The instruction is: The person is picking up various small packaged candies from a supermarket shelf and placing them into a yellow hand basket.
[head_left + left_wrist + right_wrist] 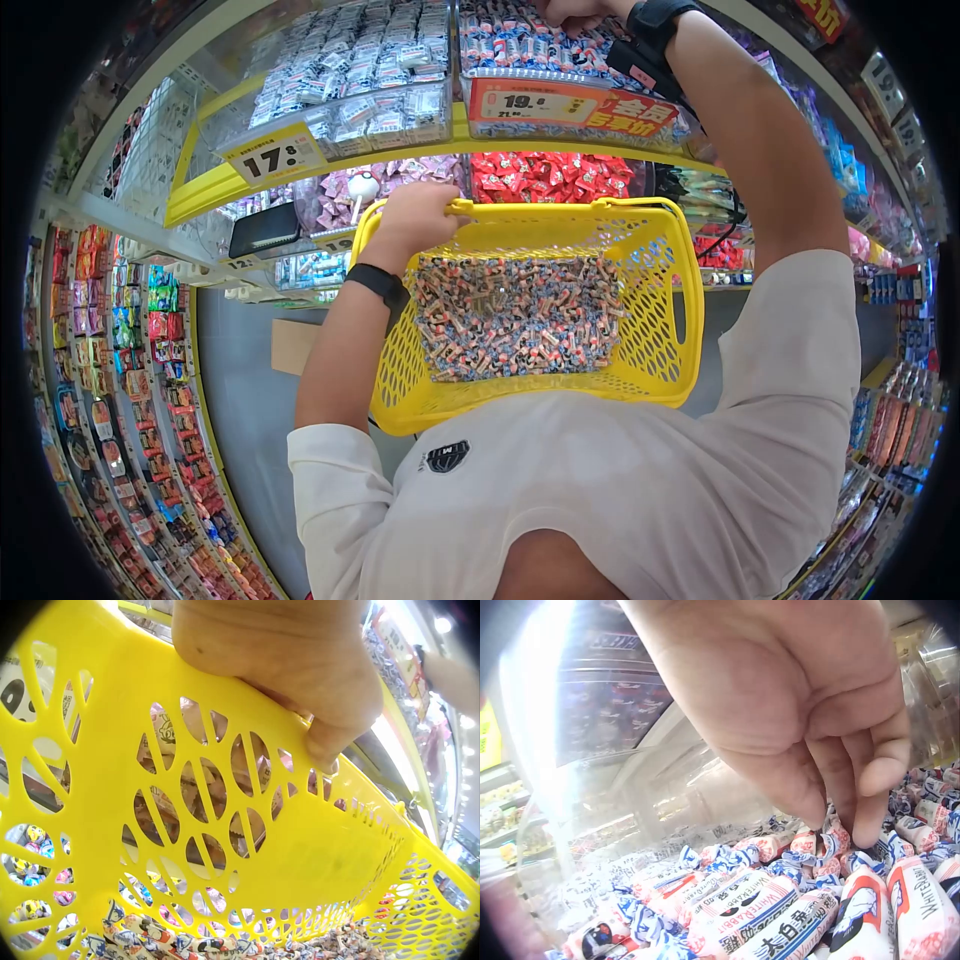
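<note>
My left hand grips the upper rim of a yellow plastic shopping basket, its fingers bent over the edge. Inside the basket lies a thick layer of small wrapped candies in blue, white, red and black. My right hand reaches down into a clear bin of White Rabbit milk candies. Its fingertips and thumb meet the wrappers, with one pink-and-white candy between them; I cannot tell whether they pinch it. In the head view that hand is partly cut off at the top edge.
Left of the bin stands another candy bin with a yellow price tag. Below are red-wrapped sweets, purple packets and a dark phone-like slab. Snack racks line the left; a cardboard box sits beyond the left arm.
</note>
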Available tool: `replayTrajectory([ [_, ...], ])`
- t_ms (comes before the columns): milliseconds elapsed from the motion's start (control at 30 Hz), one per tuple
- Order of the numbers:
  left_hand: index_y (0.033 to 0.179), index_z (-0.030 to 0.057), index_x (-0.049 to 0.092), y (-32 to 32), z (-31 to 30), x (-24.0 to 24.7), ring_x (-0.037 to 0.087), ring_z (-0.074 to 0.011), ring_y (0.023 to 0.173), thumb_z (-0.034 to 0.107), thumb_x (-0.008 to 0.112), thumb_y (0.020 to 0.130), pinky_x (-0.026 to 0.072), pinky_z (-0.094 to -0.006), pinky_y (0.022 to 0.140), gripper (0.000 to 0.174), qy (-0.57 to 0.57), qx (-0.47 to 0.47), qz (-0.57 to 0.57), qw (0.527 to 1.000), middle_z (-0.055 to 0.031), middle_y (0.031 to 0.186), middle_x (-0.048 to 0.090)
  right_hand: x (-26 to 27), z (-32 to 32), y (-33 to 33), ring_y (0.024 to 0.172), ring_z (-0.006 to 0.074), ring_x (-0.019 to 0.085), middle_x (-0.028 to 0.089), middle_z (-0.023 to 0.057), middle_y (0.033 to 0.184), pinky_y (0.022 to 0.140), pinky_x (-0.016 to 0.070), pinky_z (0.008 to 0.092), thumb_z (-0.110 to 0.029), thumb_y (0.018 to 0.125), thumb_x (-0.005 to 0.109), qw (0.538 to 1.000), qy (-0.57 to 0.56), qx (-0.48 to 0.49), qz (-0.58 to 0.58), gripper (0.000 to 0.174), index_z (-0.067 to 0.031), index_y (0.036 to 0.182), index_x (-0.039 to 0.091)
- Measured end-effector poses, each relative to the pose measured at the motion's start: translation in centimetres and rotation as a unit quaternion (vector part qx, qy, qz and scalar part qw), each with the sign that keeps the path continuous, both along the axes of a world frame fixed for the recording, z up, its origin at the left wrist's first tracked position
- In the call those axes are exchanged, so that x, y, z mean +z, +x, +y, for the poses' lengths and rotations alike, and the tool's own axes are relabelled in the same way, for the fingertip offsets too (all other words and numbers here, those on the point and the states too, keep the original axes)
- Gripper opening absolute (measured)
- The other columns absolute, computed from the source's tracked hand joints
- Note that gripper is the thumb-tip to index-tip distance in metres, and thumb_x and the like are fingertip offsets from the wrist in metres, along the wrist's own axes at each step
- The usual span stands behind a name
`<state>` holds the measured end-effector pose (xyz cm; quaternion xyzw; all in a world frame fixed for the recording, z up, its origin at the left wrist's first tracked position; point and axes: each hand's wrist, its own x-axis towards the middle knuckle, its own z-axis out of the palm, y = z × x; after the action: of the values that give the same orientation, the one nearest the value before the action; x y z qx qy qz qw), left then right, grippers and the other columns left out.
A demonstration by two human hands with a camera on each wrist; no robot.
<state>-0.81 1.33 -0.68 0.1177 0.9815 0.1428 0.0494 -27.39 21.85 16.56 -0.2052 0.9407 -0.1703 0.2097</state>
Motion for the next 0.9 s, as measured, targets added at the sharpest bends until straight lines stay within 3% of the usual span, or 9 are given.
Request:
replayTrajectory([
  [67, 0.085, 0.0099, 0.067, 0.0, -0.1, -0.1, 0.065, -0.0318, 0.087, 0.04, 0.073, 0.078, 0.05, -0.0448, 0.075, 0.031, 0.002, -0.002, 0.003, 1.0, -0.0106, 0.084, 0.068, -0.2, -0.2, -1.4, 0.049, 0.0139, 0.05, 0.055, 0.0018, 0.058, 0.044, 0.0382, 0.0325, -0.013, 0.076, 0.066, 0.997, 0.068, 0.026, -0.002, 0.008, -0.0077, 0.076, 0.06],
  [167, 0.085, 0.0099, 0.067, 0.0, 0.0, -0.2, 0.065, -0.032, 0.086, 0.039, 0.073, 0.078, 0.0501, -0.0449, 0.074, 0.031, 0.004, -0.002, 0.006, 1.0, -0.0107, 0.084, 0.068, -1.2, 0.2, -3.5, 0.053, 0.0142, 0.056, 0.058, 0.0031, 0.062, 0.048, 0.0459, 0.0297, -0.007, 0.078, 0.064, 0.997, 0.047, 0.066, -0.017, 0.006, -0.0041, 0.082, 0.061],
  [267, 0.085, 0.0098, 0.066, 0.0, -0.1, -0.2, 0.065, -0.032, 0.086, 0.039, 0.073, 0.078, 0.0501, -0.0449, 0.074, 0.031, 0.008, -0.002, 0.008, 1.0, -0.0107, 0.083, 0.068, 0.4, -0.4, 0.3, 0.061, 0.015, 0.062, 0.061, 0.005, 0.068, 0.054, 0.0505, 0.0276, -0.004, 0.079, 0.063, 0.999, -0.005, 0.047, -0.008, 0.007, -0.0018, 0.085, 0.061],
  [367, 0.085, 0.0098, 0.066, 0.0, -0.1, -0.1, 0.065, -0.032, 0.086, 0.039, 0.073, 0.078, 0.0501, -0.0449, 0.074, 0.031, 0.006, -0.002, 0.007, 1.0, -0.0108, 0.083, 0.068, -0.4, -0.1, -0.2, 0.064, 0.0153, 0.064, 0.064, 0.0057, 0.073, 0.054, 0.05, 0.028, -0.003, 0.079, 0.064, 0.996, -0.058, 0.058, -0.038, 0.009, -0.0011, 0.087, 0.062],
  [567, 0.085, 0.0099, 0.067, 0.0, -0.1, -0.1, 0.065, -0.0321, 0.085, 0.038, 0.073, 0.078, 0.0501, -0.0449, 0.074, 0.03, 0.008, 0.0, 0.006, 1.0, -0.0109, 0.083, 0.068, 0.6, -0.1, 1.2, 0.062, 0.0136, 0.061, 0.064, 0.0047, 0.075, 0.053, 0.0485, 0.0277, -0.009, 0.079, 0.067, 0.997, -0.033, 0.062, -0.026, 0.017, -0.0022, 0.094, 0.064],
  [667, 0.085, 0.0097, 0.066, 0.1, -0.1, -0.3, 0.065, -0.0331, 0.084, 0.037, 0.073, 0.077, 0.0493, -0.0459, 0.073, 0.029, 0.018, -0.002, 0.013, 1.0, -0.0113, 0.082, 0.067, 3.2, -0.1, 3.2, 0.058, 0.0128, 0.058, 0.064, 0.0044, 0.074, 0.051, 0.0461, 0.0283, -0.014, 0.081, 0.064, 0.991, 0.04, 0.121, 0.046, 0.017, -0.0046, 0.095, 0.065],
  [900, 0.085, 0.01, 0.066, 0.1, -0.1, -0.3, 0.065, -0.0329, 0.085, 0.037, 0.073, 0.077, 0.0493, -0.0458, 0.073, 0.029, 0.016, -0.004, 0.018, 1.0, -0.0113, 0.082, 0.067, 4.9, 1.6, 5.0, 0.061, 0.0122, 0.056, 0.062, 0.0041, 0.072, 0.055, 0.0449, 0.0287, -0.017, 0.084, 0.06, 0.986, -0.014, 0.122, 0.114, 0.015, -0.0048, 0.092, 0.065],
])
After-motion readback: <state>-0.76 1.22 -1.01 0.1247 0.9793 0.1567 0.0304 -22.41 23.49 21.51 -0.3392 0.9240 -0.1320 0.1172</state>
